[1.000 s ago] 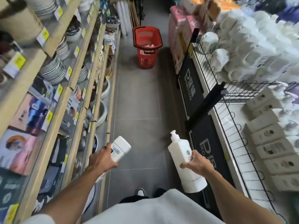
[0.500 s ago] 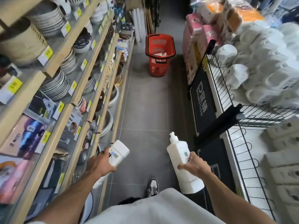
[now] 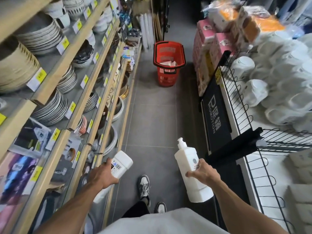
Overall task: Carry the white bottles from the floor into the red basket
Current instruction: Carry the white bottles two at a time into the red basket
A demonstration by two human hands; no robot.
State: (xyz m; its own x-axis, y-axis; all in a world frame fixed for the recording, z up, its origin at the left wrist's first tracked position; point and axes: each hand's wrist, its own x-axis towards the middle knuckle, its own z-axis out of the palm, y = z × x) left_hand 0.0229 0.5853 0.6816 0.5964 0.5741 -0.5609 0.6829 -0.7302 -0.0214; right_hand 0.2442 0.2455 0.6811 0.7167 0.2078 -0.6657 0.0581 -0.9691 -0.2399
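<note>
Two white bottles are carried down a shop aisle, one in each hand. The left hand (image 3: 101, 174) is closed round the body of the left bottle (image 3: 120, 163), which is held tilted with its flat base pointing forward and away from the grip; a barcode label shows just beyond the fingers, its digits too small to be read. The right hand (image 3: 201, 173) is wrapped round the middle of the pump bottle (image 3: 190, 168), so that the pump head rises above the grip and the heavy base hangs below it. A small round emblem with fine print is seen on its label beside the thumb; the wording cannot be made out. Each bottle appears to be gripped at mid-body so that it can be carried single-handed and released downward without regripping.

The red basket (image 3: 168, 64) stands on the floor (image 3: 152, 119) well ahead of both grips, in the middle of the aisle, with pale items already lying inside. It is judged that the carrying step is in hand and the drop not yet made.

Beside the right grip a black panel (image 3: 217, 115) bears the word "PROMOTION" under larger characters. On the shelves (image 3: 70, 53) left of the left grip, yellow price tags (image 3: 36, 79) are fixed, their print illegible.
</note>
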